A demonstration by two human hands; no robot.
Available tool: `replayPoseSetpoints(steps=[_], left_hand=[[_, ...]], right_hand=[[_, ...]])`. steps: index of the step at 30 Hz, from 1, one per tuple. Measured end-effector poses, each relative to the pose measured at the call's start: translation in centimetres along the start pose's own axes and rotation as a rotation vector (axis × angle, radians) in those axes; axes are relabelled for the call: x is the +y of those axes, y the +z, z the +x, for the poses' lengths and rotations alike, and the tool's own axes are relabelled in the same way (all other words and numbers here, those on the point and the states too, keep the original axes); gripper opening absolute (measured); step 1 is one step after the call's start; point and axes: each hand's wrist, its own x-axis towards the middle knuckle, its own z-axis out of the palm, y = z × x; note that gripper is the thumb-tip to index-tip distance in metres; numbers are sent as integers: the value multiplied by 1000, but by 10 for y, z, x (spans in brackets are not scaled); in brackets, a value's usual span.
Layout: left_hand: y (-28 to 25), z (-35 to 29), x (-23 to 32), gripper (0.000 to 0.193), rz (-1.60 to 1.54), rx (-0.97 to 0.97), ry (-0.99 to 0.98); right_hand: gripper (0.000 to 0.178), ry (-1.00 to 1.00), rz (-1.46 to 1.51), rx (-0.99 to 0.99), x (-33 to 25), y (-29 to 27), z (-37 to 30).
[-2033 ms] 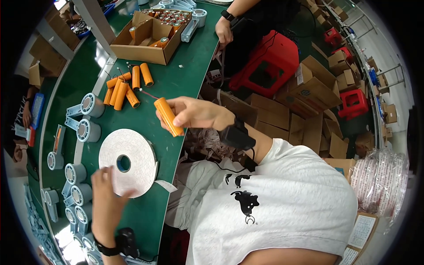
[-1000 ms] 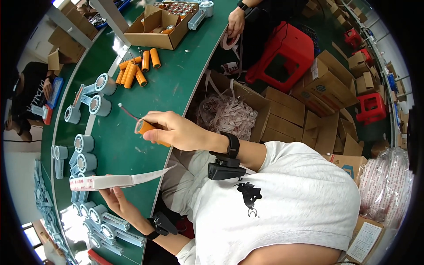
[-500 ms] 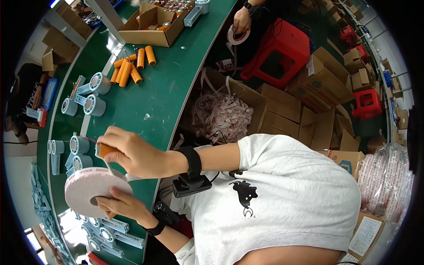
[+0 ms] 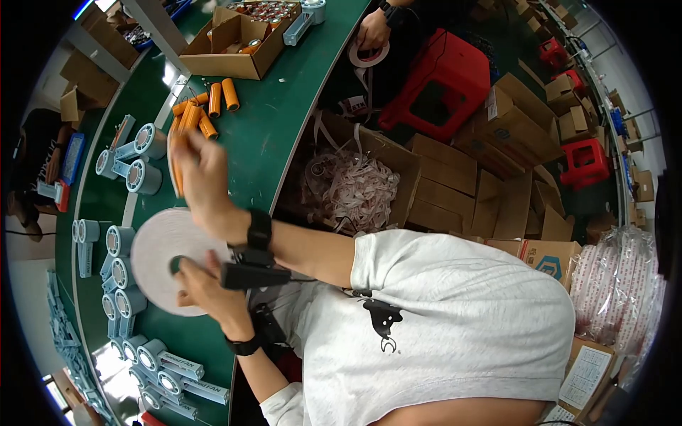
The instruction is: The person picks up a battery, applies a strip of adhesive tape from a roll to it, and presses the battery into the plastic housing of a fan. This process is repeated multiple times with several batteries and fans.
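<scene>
My right hand [image 4: 206,181], blurred by motion, is closed on an orange cylindrical battery [image 4: 176,167] over the green table. Just beyond its fingers lies a loose cluster of orange batteries [image 4: 214,101], some with wires. My left hand [image 4: 217,295] grips a large white roll of tape [image 4: 167,234] at its core, with the flat face turned towards me. The right forearm passes over the roll's near edge and hides part of it. Light blue handheld fans [image 4: 143,177] stand in groups along the table, past the roll.
An open cardboard box [image 4: 224,65] of parts sits at the upper end of the table [image 4: 259,149]. Beside the table a carton holds crumpled tape liner [image 4: 362,192]. A co-worker's hand [image 4: 373,32] holds a smaller tape roll near a red stool [image 4: 444,85].
My right hand has swung up and away from the roll, towards the battery cluster, carrying the orange battery. My left hand has shifted the roll up and to the right, turning its face more towards me.
</scene>
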Motion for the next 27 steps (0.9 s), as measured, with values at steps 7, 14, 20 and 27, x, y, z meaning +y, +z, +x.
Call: replayPoseSetpoints(steps=[7,14,20,27], left_hand=[[-4,35,17,38,81,3,274],[-70,89,-112,43,532,83,-20],[-101,93,-212,45,154,-336,-109],[-94,90,-176,37,-47,-202,156]], right_hand=[[18,-341,305,-334,-93,0,22],[32,-43,-144,-722,-70,-49,-24],[33,185,-72,-783,-60,-59,-37],[30,184,-267,-998,-64,-53,-50]])
